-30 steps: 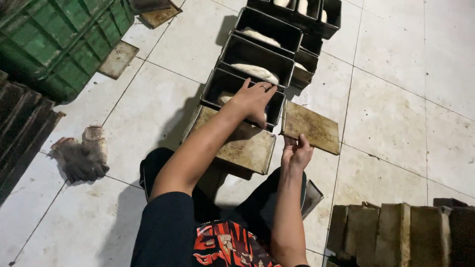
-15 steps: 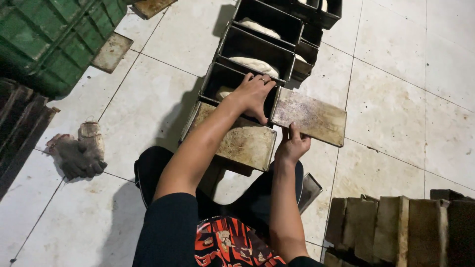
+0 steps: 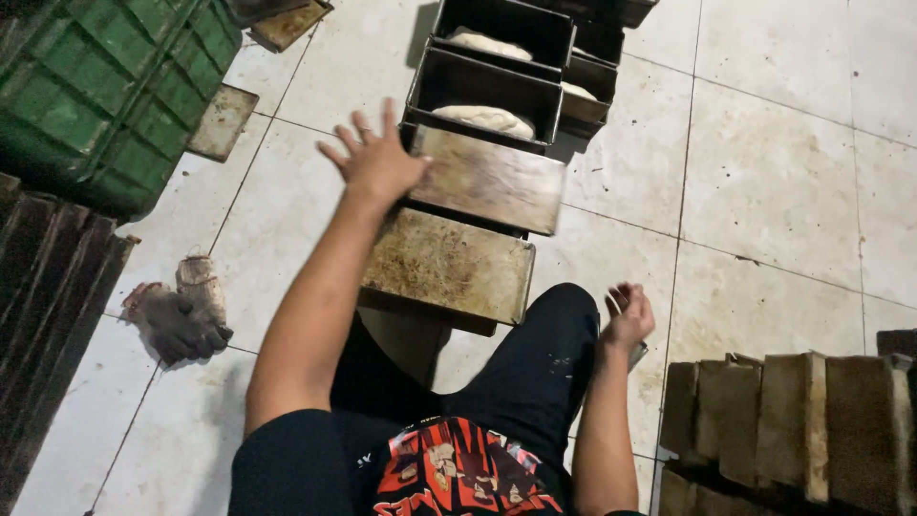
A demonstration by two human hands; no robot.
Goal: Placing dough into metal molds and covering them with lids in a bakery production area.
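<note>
We are sitting on the tiled floor (image 3: pixel 764 182), and our right hand (image 3: pixel 628 315) is hanging nearest to us, loosely curled and holding nothing, just beside our dark-trousered knee (image 3: pixel 544 363). To its right, a stack of worn metal lids (image 3: pixel 793 420) is standing on edge. In front of the knee, a rusty flat lid (image 3: pixel 449 268) is covering one baking tin. Just beyond it, a second lid (image 3: pixel 492 179) is lying on the next tin, and our left hand (image 3: pixel 377 158) is spreading open with fingers splayed, its palm edge touching that lid's left end. Farther on, open black tins (image 3: pixel 492 86) are lining up in a row, each holding pale dough (image 3: pixel 485 118). Off to the left, a crumpled glove (image 3: pixel 177 315) is lying on the floor, and a green plastic crate (image 3: pixel 105 86) is standing beyond it.
</note>
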